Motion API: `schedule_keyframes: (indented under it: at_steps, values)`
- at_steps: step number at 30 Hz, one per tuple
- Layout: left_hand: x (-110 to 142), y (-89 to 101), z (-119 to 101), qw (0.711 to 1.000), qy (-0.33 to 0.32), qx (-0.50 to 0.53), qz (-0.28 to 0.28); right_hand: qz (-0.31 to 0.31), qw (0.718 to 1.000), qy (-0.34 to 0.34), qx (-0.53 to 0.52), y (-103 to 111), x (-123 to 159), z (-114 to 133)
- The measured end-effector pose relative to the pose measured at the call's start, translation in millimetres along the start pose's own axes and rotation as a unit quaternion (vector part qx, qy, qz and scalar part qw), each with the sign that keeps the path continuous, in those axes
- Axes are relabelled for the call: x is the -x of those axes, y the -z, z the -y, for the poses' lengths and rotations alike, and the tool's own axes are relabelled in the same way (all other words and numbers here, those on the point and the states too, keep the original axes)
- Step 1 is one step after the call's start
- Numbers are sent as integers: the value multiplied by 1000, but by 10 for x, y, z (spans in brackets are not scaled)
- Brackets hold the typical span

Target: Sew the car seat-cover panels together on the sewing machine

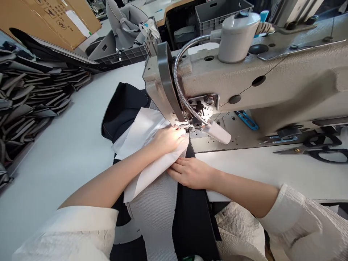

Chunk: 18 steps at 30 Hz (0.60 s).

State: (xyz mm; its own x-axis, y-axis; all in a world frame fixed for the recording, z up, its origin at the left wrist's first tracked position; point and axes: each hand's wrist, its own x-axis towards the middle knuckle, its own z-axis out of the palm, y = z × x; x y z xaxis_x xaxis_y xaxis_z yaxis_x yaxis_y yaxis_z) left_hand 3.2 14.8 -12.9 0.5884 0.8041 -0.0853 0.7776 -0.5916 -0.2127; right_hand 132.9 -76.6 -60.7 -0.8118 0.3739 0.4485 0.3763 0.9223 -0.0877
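A beige sewing machine (168, 87) stands in front of me, its lamp lighting the needle area. My left hand (169, 139) is beside the presser foot, its curled fingers closed on a white sheet (152, 170) of fabric or paper; the fingertips are partly hidden. Under the sheet runs a grey textured fabric strip (156, 206) with black fabric (190, 214) beneath, hanging toward my lap. My right hand (191, 172) is lower and to the right, fingers together at the strip's edge, gripping the grey fabric near the white sheet's border. A bunched black piece (123, 110) lies behind.
Blue thread snips (247, 120) lie on the machine bed, with another blue-handled tool (284, 139) farther right. Black-handled scissors (317, 149) rest at the right. Stacked fabric pieces (29, 94) fill the left; a cardboard box (51, 21) and grey crates (130, 56) stand behind.
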Motion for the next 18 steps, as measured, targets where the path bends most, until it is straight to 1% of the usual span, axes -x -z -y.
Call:
schedule_keyframes:
  at_steps: [4, 6, 11, 13, 15, 16, 18]
  values:
    - [79, -112, -10, 996, 31, 0, -89, -4, 1000, 1, 7, -17, 8, 5]
    - [99, -151, -17, 993, 28, -16, -112, -4, 1000, 0, 17, -41, 4, 26]
    - [105, -121, -70, 995, -50, -19, -88, -4, 1000, 3, 31, -76, -10, 72]
    - [145, -85, -89, 992, -93, -4, -85, -11, 999, 1, 33, -76, -4, 76]
    - [209, -42, -101, 989, -129, 4, -66, -20, 999, 4, 44, -73, 8, 74]
    - [241, -19, -106, 990, -131, 2, -52, -24, 998, 7, 52, -71, 15, 73]
    - [291, 25, -116, 993, -116, -12, -24, -29, 997, 16, 64, -66, 27, 71]
